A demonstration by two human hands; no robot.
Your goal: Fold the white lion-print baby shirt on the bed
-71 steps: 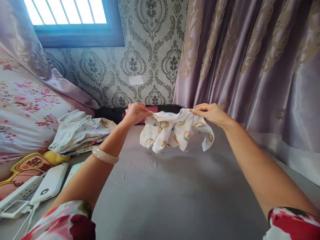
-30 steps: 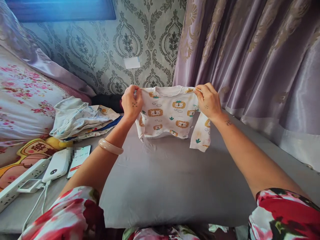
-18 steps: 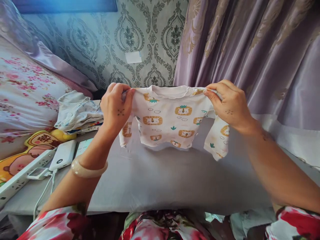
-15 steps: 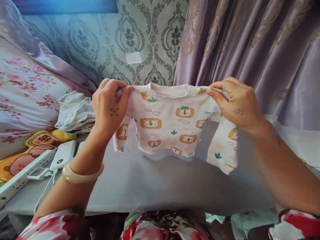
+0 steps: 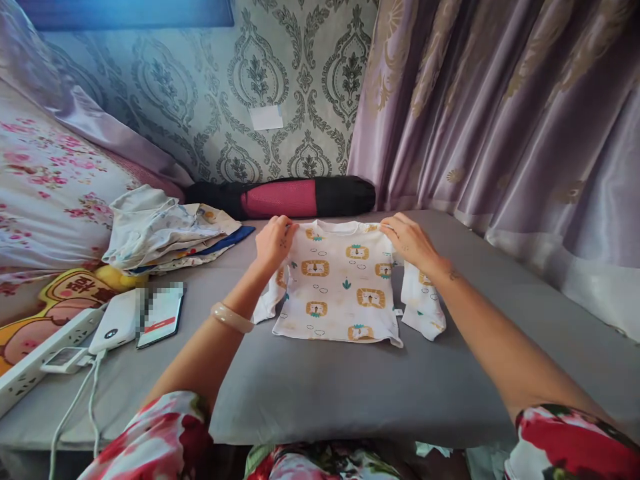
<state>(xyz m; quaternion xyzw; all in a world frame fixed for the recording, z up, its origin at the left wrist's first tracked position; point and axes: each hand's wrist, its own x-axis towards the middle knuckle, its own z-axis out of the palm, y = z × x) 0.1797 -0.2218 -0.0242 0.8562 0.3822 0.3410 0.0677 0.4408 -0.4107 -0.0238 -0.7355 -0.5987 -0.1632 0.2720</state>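
Observation:
A small white baby shirt (image 5: 340, 283) printed with yellow lions lies flat, front up, on the grey bed surface (image 5: 350, 387). My left hand (image 5: 274, 241) pinches its left shoulder and my right hand (image 5: 409, 240) pinches its right shoulder, both resting on the cloth. The left sleeve is partly hidden under my wrist; the right sleeve hangs down beside my right forearm.
A pile of folded baby clothes (image 5: 160, 230) sits at the left. A black and pink roll (image 5: 285, 197) lies against the wall. A power bank (image 5: 116, 320), phone (image 5: 163, 313) and power strip (image 5: 30, 370) lie at the left edge. Purple curtains (image 5: 500, 113) hang on the right.
The shirt was held up in the air by its shoulders; both hands have moved forward and down, and it now lies spread flat on the bed.

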